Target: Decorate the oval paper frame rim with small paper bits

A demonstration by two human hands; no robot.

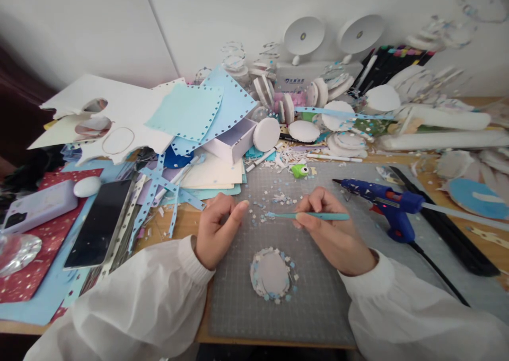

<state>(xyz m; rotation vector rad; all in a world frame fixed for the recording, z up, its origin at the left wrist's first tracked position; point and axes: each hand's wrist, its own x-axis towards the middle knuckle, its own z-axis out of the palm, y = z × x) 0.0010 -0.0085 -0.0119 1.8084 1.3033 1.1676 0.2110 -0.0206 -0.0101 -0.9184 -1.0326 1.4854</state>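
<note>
My right hand (pixel 328 226) pinches teal tweezers (pixel 324 216), which lie nearly level with their tip pointing left. At that tip sit tiny pale-blue and white paper flowers (pixel 269 216), scattered over the grey cutting mat (pixel 238 308). I cannot tell whether the tips grip one. My left hand (pixel 220 226) rests at the mat's left edge, fingers curled in and thumb stretched toward the flowers; nothing shows in it. Nearer to me lies a round white paper disc (pixel 271 272), its rim ringed with small blue and white flowers.
To the right lies a blue glue gun (pixel 387 202) with its cord, beside a long black bar (pixel 445 223). A small green frog figure (pixel 299 170) sits behind the flowers. Punched paper sheets (pixel 186 109), white discs and scraps crowd the back. A phone (pixel 99 223) lies left.
</note>
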